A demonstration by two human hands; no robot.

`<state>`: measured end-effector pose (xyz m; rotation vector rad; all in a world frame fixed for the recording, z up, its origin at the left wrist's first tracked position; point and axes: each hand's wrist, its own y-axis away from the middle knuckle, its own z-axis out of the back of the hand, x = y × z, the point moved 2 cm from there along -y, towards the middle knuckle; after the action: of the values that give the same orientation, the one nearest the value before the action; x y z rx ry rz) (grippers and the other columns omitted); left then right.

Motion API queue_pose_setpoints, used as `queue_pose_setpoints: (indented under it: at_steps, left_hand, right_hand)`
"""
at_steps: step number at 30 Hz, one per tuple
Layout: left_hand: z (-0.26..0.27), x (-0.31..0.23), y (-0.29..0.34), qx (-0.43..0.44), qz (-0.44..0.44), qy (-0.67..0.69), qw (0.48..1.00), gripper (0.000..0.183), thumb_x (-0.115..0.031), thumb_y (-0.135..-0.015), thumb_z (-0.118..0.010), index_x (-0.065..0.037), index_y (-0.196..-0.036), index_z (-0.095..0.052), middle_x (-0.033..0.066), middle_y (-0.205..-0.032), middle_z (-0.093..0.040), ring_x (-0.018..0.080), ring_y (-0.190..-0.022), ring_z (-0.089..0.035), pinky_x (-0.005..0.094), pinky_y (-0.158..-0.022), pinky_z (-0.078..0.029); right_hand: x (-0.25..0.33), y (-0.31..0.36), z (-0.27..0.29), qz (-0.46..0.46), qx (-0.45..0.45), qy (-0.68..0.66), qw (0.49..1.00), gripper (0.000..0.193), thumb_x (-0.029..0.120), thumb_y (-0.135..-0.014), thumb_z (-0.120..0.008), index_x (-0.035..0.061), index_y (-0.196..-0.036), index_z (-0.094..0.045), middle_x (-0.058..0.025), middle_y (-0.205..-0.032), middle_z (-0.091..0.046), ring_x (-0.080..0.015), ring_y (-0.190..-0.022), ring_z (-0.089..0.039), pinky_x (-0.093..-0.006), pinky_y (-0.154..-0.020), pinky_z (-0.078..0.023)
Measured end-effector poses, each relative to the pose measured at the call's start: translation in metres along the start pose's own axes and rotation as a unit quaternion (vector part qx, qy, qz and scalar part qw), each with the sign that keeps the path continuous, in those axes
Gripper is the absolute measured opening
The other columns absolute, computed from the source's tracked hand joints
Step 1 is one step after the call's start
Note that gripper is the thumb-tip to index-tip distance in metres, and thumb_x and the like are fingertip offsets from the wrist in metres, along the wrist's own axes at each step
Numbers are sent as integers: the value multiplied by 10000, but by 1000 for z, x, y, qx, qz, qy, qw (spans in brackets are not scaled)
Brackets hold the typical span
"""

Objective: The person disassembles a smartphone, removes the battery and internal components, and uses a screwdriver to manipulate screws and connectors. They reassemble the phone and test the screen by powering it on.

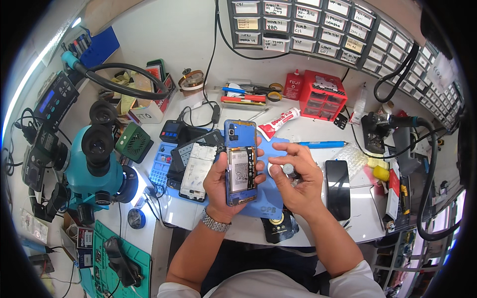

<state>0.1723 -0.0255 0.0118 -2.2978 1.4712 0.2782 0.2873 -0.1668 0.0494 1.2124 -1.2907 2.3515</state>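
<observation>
My left hand point(218, 186) is closed around a blue phone point(242, 164) with its back cover off, held upright above the desk. The lower part shows its grey battery point(243, 171), and the camera lenses sit at the upper left. Just to the right, my right hand point(303, 176) grips a small cylinder with a grey round end point(288, 169); its kind is not clear. A small white piece shows by the thumb. Beneath both hands lies a blue mat point(271, 198). Other opened phone parts point(196, 169) lie left of my left hand.
A teal microscope point(97, 164) stands at the left. A dark phone point(337, 189) and a blue pen-like tool point(320, 144) lie at the right. Behind are a white-and-red tube point(278, 123), a red drawer box point(324, 94) and a tool tray point(243, 101). Cables hang at the right.
</observation>
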Motion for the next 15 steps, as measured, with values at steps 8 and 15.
queue_pose_setpoints:
  at_steps: [8, 15]
  left_hand:
    - [8, -5, 0, 6, -25, 66, 997, 1015, -679, -1079, -507, 111, -1666, -256, 252, -1432, -613, 314, -1211, -635, 481, -949, -576]
    - [7, -6, -1, 26, -29, 95, 995, 1000, -653, -1090, -501, 110, -1675, -228, 240, -1417, -617, 306, -1194, -629, 473, -931, -581]
  right_hand:
    - [14, 8, -5, 88, 92, 53, 990, 393, 239, -674, -1003, 218, -1030, -839, -197, -1634, -473, -284, -1094, -549, -378, -795, -491]
    - [7, 14, -10, 100, 96, 69, 988, 478, 220, -596, -1048, 233, -1018, -823, -194, -1675, -418, -274, -1124, -570, -354, -723, -486]
